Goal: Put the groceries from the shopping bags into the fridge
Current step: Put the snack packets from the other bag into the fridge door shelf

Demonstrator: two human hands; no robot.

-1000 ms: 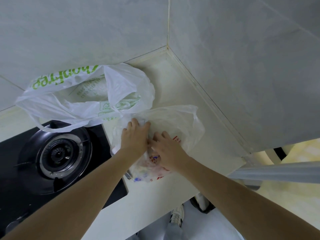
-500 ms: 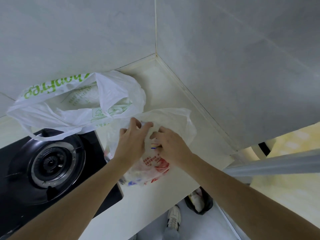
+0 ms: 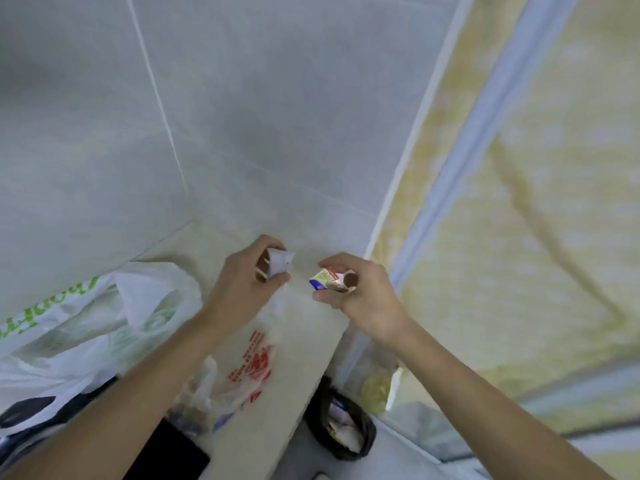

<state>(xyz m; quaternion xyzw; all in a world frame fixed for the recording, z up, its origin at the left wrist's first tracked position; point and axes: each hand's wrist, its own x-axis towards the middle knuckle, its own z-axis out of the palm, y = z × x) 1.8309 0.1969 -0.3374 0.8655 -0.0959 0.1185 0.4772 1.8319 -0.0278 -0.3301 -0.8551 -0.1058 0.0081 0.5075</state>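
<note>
My left hand (image 3: 242, 282) grips a small white and brown carton (image 3: 277, 266), lifted above the counter. My right hand (image 3: 360, 292) grips a second small carton (image 3: 327, 280) with gold, blue and red print, held level with the first. Below the hands lies a thin clear shopping bag with red print (image 3: 252, 368), slack on the cream counter (image 3: 311, 327). A larger white bag with green lettering (image 3: 79, 323) sits to its left. The frame is blurred by motion.
A black gas hob (image 3: 166, 448) fills the lower left. Grey tiled walls (image 3: 242, 133) meet in a corner behind the counter. A black-lined waste bin (image 3: 343, 431) stands on the floor by the counter's end. A yellowish patterned panel with a pale frame (image 3: 519, 202) rises on the right.
Both hands have come up out of the red-printed bag, each now holding a small carton. The view has swung up and to the right, away from the hob.
</note>
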